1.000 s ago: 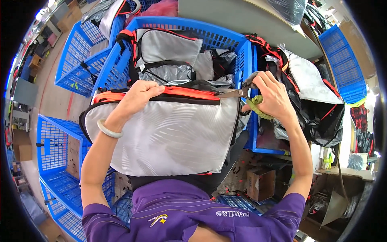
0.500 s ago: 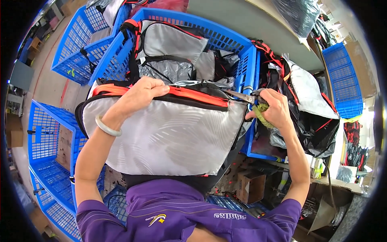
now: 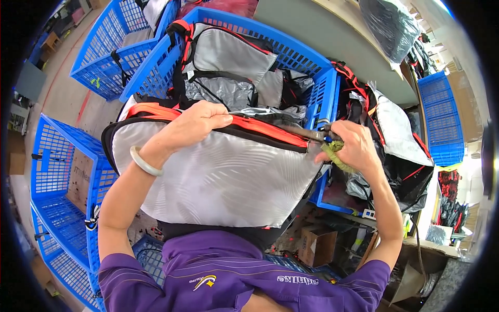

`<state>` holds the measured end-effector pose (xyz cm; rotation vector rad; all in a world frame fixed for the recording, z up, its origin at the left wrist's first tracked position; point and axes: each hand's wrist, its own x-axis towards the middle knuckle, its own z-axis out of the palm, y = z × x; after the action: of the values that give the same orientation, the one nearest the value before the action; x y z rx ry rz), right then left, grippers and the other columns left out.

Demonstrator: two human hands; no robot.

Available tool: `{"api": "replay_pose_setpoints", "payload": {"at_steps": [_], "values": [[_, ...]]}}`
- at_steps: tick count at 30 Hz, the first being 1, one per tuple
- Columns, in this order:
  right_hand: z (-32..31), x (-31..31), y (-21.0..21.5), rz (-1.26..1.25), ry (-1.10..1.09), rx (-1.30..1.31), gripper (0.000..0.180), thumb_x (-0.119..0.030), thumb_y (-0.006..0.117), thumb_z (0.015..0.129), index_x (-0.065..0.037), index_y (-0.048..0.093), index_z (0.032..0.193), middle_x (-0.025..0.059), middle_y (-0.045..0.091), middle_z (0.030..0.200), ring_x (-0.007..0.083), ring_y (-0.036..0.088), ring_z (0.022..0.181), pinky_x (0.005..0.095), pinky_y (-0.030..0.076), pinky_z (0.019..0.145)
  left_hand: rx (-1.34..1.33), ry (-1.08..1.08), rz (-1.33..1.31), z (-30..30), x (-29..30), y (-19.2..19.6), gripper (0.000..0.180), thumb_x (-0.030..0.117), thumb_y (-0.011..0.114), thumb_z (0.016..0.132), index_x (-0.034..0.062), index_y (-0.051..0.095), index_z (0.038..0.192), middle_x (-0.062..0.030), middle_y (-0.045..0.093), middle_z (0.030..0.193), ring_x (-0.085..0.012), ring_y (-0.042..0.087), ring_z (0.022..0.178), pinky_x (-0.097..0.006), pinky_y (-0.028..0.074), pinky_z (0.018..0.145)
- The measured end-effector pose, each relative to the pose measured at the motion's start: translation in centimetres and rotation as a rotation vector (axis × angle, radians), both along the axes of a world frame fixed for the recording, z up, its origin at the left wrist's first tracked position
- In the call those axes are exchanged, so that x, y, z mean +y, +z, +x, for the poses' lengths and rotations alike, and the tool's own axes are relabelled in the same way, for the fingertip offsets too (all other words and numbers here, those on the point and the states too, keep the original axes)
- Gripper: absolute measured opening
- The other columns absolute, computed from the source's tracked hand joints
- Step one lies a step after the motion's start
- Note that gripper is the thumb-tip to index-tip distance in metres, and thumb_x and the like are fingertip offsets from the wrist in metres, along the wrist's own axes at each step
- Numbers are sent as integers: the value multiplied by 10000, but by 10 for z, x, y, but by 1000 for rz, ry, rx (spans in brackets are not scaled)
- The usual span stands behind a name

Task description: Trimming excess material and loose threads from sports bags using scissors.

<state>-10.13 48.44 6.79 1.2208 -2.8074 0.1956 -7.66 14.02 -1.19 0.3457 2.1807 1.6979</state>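
A silver-grey bag (image 3: 228, 177) with black edging lies across my lap. Along its upper edge runs a bright orange-red zipper (image 3: 270, 134). My left hand (image 3: 193, 125), with a pale bangle at the wrist, is closed on the bag's edge at the zipper, about midway along. My right hand (image 3: 353, 145) grips a pair of scissors (image 3: 304, 133) whose handle is wrapped in yellow-green cloth (image 3: 338, 157). The blades, somewhat blurred, point left at the zipper's right end by the bag's corner. Whether they touch the bag, I cannot tell.
Directly beyond the bag stands a blue crate (image 3: 312, 57) holding more grey, black and red bags. Further bags (image 3: 400, 130) are piled on the right. Other blue crates (image 3: 62, 166) stand at left, and a cardboard box (image 3: 316, 245) sits below on the right.
The view has shifted slightly. Both hands keep their holds on the bag and scissors. The scissor blades, clearly visible before, now look blurred and lie closer along the zipper's right end.
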Motion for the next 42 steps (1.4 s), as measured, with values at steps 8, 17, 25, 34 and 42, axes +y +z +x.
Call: {"api": "replay_pose_setpoints", "payload": {"at_steps": [8,17,25,34,42], "values": [[0,-6,4,-29,-90,-77,625,-505,830,564,-26,505,800,112,542,733,310,566,699,384,455,611,-35,-9,-27,2,-4,3,269,226,565,895,-36,619,861,-32,516,652,-102,457,635,-277,373,584],[-6,-63,11,115,-43,-146,700,-539,821,532,-22,533,904,97,564,848,298,567,840,394,454,699,68,2,68,6,-4,2,223,176,576,894,-43,610,874,-64,547,802,-142,496,689,-301,402,604],[-12,-70,8,77,44,-120,648,-574,802,556,-24,500,717,95,530,688,310,562,687,412,440,605,121,18,19,12,-7,0,239,187,567,897,-43,582,835,-100,542,805,-217,530,699,-337,420,633],[-10,-69,-5,-244,-232,-323,508,-352,853,628,-15,477,681,93,450,563,260,497,520,349,405,517,752,293,-245,29,9,-1,119,137,648,801,24,617,777,-70,560,909,-255,561,847,-359,424,745],[18,-69,-4,-439,-423,-615,220,-84,732,704,-29,539,794,-11,563,698,58,503,630,219,399,577,615,121,-500,30,-76,11,152,180,696,780,55,621,739,-54,575,702,-245,595,750,-359,440,696]]}}
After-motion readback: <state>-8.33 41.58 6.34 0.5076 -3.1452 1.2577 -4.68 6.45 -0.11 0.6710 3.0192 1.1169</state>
